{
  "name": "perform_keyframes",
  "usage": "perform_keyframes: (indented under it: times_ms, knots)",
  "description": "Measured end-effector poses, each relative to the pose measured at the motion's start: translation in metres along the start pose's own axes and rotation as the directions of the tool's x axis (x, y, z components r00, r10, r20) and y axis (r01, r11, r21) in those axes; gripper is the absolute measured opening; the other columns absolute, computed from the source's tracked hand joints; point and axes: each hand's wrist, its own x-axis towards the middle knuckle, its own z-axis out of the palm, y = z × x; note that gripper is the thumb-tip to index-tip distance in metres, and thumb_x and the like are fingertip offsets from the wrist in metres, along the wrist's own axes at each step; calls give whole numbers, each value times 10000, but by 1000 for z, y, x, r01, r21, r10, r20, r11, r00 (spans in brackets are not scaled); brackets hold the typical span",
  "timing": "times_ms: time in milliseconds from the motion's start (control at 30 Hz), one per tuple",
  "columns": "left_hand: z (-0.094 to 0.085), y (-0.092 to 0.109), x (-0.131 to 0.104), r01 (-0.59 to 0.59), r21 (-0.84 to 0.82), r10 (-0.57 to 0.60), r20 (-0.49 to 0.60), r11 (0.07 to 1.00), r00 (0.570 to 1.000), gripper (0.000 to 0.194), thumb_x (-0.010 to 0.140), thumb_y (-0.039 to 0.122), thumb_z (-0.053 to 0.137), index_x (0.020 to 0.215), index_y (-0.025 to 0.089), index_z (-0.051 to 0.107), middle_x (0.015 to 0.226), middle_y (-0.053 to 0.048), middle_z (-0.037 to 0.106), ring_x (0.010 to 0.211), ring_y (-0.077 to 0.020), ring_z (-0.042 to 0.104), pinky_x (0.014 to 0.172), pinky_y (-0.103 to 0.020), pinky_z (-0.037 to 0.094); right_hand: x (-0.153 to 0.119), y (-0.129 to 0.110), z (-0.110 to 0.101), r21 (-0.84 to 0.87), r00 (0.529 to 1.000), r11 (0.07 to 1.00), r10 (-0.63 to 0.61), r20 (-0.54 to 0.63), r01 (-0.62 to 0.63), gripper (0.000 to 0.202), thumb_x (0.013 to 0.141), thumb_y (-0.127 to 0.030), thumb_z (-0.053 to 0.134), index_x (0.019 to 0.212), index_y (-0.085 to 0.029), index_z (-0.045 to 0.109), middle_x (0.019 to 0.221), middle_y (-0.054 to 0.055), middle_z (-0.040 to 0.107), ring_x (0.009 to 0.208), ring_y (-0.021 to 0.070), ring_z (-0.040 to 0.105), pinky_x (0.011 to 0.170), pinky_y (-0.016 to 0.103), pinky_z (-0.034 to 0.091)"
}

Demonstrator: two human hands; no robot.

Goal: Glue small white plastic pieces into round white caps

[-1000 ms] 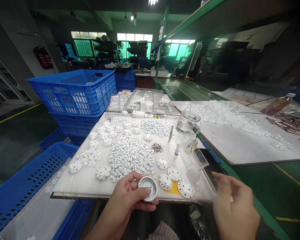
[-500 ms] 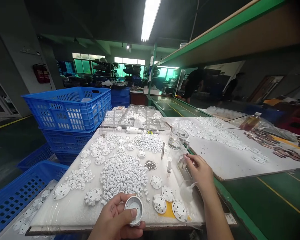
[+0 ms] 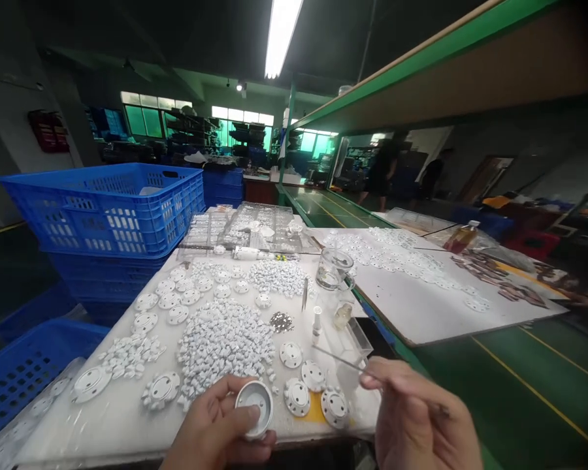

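White, rigid-looking material forms the shallow round cup (image 3: 261,393) in the head view, held in the left hand (image 3: 220,421) at the near side of the heap of small white pieces (image 3: 225,346). The thumb presses inside the hollow while the fingers curl behind the wall, so that hand is closed on it. The cup looks light and stiff, perhaps a little slippery; the rim and outer wall seem the best places to hold, leaving the hollow uncovered. Its open face points up toward the person, and, being round, it shows no long axis across that face.

Well apart, right of the heap, the right hand (image 3: 424,418) pinches a thin dark rod (image 3: 340,360) between thumb and fingertips. Its long axis slants leftward and away from the person, free tip toward the heap. Slim and probably light, it could roll in a loose pinch; the shaft seems the place to grip. Also right of the heap lie four white discs (image 3: 298,396), with tweezers (image 3: 304,294) and a glass mug (image 3: 334,269) farther off
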Motion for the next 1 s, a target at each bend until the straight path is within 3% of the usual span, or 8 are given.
perform_keyframes:
  times_ms: [167,267,433,633,1000]
  knots:
    - [-4,2,-6,-60,30,57,68,998,996,288,701,239,820,866,131,611,755,-24,677,664,-200,713,589,-271,594,-31,-2,15,26,949,987,143,282,-157,143,1015,-185,467,1007,-206,608,833,18,668,782,120,638,724,250,530]
    - [-8,1,-9,-66,22,64,79,998,995,273,727,228,792,904,132,607,774,-24,676,673,-195,721,601,-261,598,-44,2,17,3,916,984,167,365,-180,151,1018,-168,448,1016,-207,594,836,14,659,804,119,645,753,247,530]
    - [-10,0,-14,-86,39,82,95,996,992,247,760,213,754,908,124,579,788,-55,699,685,-188,719,606,-251,603,-52,3,17,-24,908,988,151,391,-154,152,1013,-162,447,1034,-207,590,861,15,657,820,120,639,806,259,521]
    - [-11,-2,-14,-89,39,84,102,995,991,246,758,199,754,921,118,589,806,-61,714,670,-179,721,605,-248,609,-54,4,16,-73,865,988,152,477,-134,187,1005,-130,431,1071,-215,585,939,14,650,877,105,646,827,223,519]
    - [-11,-2,-11,-73,19,72,81,997,994,251,751,204,771,915,110,606,794,-60,710,668,-184,726,605,-250,615,-53,3,15,-108,889,985,168,427,-134,174,1000,-137,451,1065,-216,592,929,7,656,880,111,644,868,237,507]
